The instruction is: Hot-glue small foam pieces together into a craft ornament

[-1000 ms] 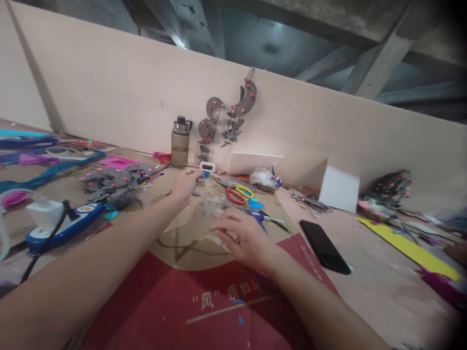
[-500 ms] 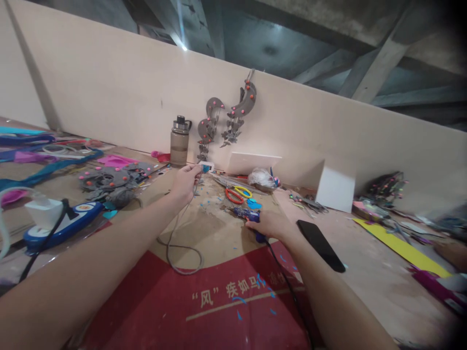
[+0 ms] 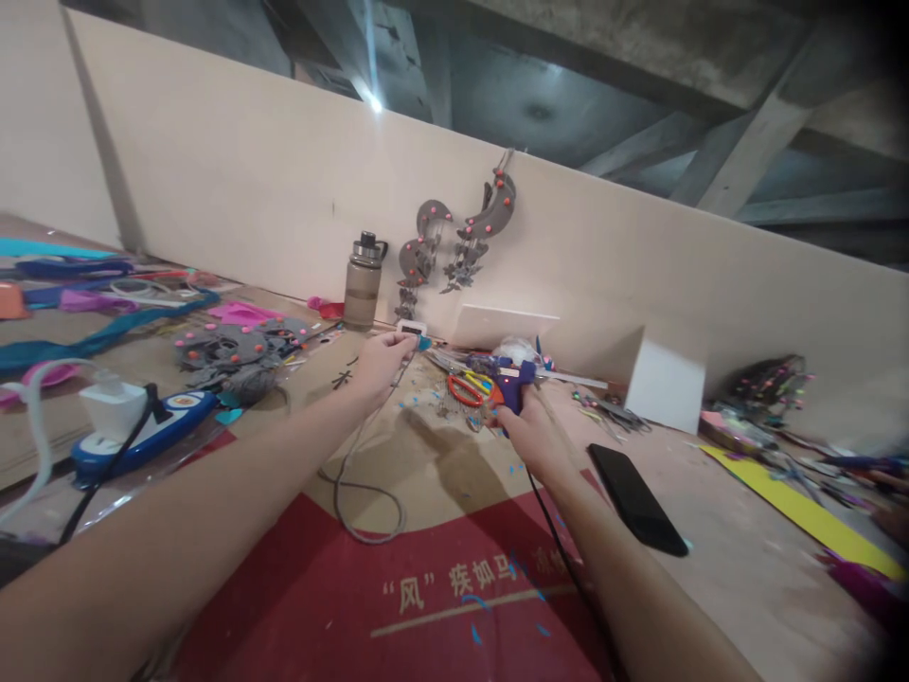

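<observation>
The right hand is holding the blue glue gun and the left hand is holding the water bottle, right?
Not quite. The head view shows the right hand gripping the blue glue gun, but the left hand pinches a small teal piece on a grey cord. The water bottle stands untouched by the wall.

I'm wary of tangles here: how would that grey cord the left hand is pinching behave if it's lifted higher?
The grey cord looks floppy: it sags from the left hand and lies in a loose loop on the red sheet. It is thin, so probably light. Lifted, the loop would likely drag and might snag nearby scraps.
</observation>
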Motion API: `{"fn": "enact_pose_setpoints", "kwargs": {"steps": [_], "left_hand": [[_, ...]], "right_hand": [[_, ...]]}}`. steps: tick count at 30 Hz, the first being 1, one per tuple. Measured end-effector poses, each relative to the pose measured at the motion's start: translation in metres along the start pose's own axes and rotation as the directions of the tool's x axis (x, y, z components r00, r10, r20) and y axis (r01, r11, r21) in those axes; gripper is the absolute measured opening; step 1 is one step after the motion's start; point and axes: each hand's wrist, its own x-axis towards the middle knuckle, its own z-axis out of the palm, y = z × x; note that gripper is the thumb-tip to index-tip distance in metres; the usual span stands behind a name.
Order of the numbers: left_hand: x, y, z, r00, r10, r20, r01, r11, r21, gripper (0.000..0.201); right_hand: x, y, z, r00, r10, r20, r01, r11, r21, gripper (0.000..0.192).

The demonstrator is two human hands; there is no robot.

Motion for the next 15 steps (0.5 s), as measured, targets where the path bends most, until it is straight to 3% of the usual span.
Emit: {"fn": "enact_pose_setpoints", "kwargs": {"steps": [3,5,12,15], "left_hand": [[-0.006,0.002,0.005,1.0,-0.001,0.014,0.001,1.0,0.031,0.015],[-0.01,0.004,0.008,1.0,0.008,0.025,-0.01,0.998,0.059,0.016],[-0.019,0.008,0.015,0.998,-0.008,0.06,-0.001,0.99,0.144,0.022],[-0.021,0.007,0.015,0.997,-0.002,0.077,-0.009,0.99,0.143,0.023]], "right_hand": [[-0.005,-0.004,0.008,0.996,-0.089,0.022,0.081,0.966,0.245,0.026],[-0.008,-0.005,0.012,0.991,-0.128,0.039,0.112,0.955,0.275,0.021],[-0.011,0.001,0.011,0.985,-0.174,-0.005,0.174,0.984,-0.042,0.03],[-0.012,0.0,0.01,0.981,-0.194,-0.016,0.192,0.976,-0.099,0.03]]}}
